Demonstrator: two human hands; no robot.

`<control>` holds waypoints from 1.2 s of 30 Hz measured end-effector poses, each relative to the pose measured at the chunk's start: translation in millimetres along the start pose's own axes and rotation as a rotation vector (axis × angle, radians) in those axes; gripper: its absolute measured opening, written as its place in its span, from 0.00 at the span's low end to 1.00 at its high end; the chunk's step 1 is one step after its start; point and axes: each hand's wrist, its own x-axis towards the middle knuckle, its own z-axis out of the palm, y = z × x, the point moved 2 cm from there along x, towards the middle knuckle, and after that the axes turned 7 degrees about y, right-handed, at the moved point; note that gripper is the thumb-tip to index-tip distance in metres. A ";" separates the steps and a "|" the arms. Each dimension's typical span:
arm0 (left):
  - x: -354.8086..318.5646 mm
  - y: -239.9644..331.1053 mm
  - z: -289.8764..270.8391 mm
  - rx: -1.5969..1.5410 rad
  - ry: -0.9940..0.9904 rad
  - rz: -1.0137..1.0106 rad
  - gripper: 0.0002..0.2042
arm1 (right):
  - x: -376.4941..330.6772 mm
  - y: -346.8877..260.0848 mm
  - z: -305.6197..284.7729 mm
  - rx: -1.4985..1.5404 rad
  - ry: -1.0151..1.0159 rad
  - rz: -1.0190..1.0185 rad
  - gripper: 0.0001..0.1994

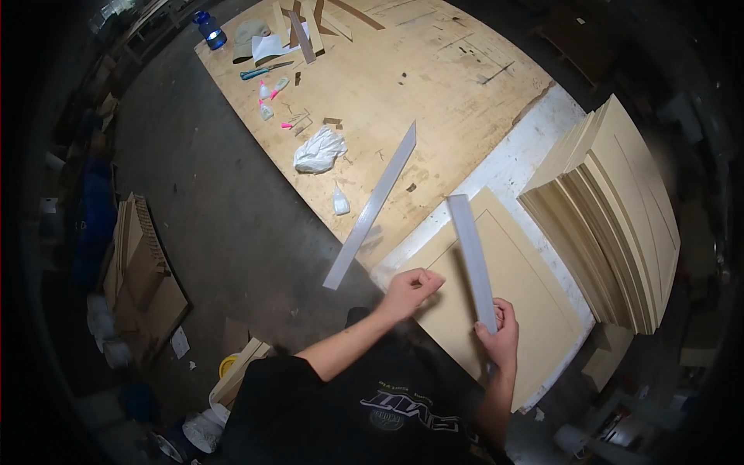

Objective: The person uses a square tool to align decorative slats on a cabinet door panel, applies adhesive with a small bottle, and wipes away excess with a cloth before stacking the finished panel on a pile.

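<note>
"What's the biggest thing there?"

"The wooden table (438, 93). Its near end is white, and a tall stack of boards (612, 225) stands by the right edge."

"And in front of the person?"

"A single tan board (535, 287) lies flat on that white end, with a thin line running inside its edges."

"Where's the strip?"

"One grey strip (473, 256) is held up over the board. I can't tell whether its lower end touches. A loose strip (373, 203) lies slantwise on the table, left of the board, its near end poking past the edge."

"The hands?"

"The right hand (502, 335) grasps the grey strip near its lower end, thumb on one side, fingers on the other. The left hand (412, 292) is by the board's left edge, apart from the strip, fingers curled in toward the thumb; I can't tell if they pinch anything."

"Anything smaller?"

"A crumpled white cloth or bag (319, 149), and just beside it a small white bottle (341, 201)."
</note>
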 end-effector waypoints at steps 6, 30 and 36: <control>-5.7 78.3 28.7 -1.134 0.225 0.073 0.32 | 4.4 -58.2 56.1 -0.421 0.002 -0.106 0.26; -26.2 3.4 -67.8 -0.302 0.787 0.372 0.17 | -112.5 30.5 -77.5 -0.583 0.270 -0.091 0.16; -56.9 101.7 -1.2 0.934 0.434 0.966 0.16 | -120.1 56.3 -78.9 -0.805 0.437 -0.324 0.24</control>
